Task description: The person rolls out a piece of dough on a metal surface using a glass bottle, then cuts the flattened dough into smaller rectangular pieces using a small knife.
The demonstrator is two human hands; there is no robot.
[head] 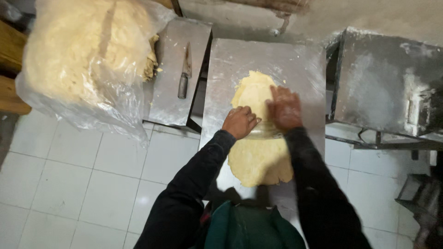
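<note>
Sheet of pale yellow dough [258,157] lies on the metal desk [304,69], long axis running from the person toward the far wall. Left hand [240,121] curled, right hand [284,109] flat, both pressing a clear rolling pin [263,134] laid crosswise over the dough. Far left: clear plastic bag [83,60], bulging, filled with dough. Knife [184,71] on the neighbouring desk, tip pointing away.

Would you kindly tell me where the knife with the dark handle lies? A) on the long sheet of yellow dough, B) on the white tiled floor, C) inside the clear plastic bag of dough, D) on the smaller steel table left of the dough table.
D: the knife with the dark handle lies flat on the smaller steel table, apart from both hands.
</note>
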